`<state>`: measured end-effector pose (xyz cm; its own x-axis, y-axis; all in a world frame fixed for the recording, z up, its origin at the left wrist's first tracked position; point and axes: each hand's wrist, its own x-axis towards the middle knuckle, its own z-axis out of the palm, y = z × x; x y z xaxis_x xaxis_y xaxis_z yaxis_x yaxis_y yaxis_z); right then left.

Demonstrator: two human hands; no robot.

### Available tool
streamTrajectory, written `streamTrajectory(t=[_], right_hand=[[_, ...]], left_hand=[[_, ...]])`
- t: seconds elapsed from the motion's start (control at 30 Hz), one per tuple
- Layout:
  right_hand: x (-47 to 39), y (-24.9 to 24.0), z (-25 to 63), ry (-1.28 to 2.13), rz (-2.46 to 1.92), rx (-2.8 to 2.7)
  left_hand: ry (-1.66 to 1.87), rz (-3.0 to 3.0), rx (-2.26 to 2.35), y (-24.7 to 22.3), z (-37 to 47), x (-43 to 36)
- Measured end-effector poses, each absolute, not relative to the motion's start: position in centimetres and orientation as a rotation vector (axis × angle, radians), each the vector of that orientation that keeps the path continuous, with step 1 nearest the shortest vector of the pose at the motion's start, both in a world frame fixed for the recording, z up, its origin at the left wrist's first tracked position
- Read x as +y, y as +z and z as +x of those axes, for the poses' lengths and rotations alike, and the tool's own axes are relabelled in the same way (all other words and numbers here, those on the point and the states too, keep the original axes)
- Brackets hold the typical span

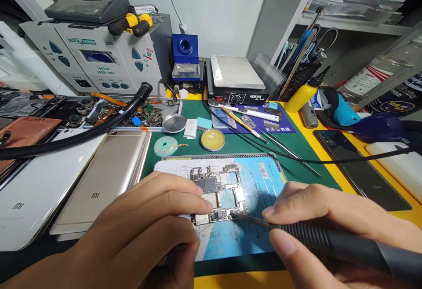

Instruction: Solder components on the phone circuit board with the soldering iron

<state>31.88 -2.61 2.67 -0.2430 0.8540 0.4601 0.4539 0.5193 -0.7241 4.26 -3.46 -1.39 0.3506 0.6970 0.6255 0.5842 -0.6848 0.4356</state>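
Note:
A phone circuit board (211, 186) with cut-out openings lies on a blue and white pad (260, 192). My left hand (151, 223) steadies the board, its curled fingers pressing on the board's left part; the thumb is bent low beside the pad and partly hidden. In my right hand (306, 214) is a soldering iron (316, 236), pinched by its black ribbed grip between thumb and fingers. Its thin tip points left and meets the board's lower edge, as far as I can see.
Behind the pad sit a tin of yellow paste (212, 140), a green spool of braid (165, 146) and tweezers (293, 154). A black cable (313, 160) crosses the mat, and a black hose (108, 126) runs at left. Phones (102, 183) lie left; a hot-air station (99, 60) stands behind.

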Motion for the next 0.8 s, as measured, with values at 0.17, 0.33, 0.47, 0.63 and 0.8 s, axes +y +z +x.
streamTrajectory(t=[0.17,0.33,0.47,0.63,0.8], right_hand=[[-2.5,2.7,31.7,0.591,-1.055,-1.873],[-2.7,2.7,31.7,0.579,-1.06,-1.872],[-2.8,2.8,31.7,0.554,-1.065,-1.886],[-2.8,2.7,31.7,0.547,-1.043,-1.882],[-2.7,2.8,31.8,0.539,-1.046,-1.888]], left_hand=[[1.298,2.415,1.214,-1.8,3.3,-4.3],[1.364,2.35,1.251,-2.1,3.4,-4.6],[1.339,2.375,1.205,-1.9,3.5,-4.5],[1.351,2.382,1.255,-1.8,3.4,-4.6],[1.381,2.391,1.257,-1.8,3.6,-4.3]])
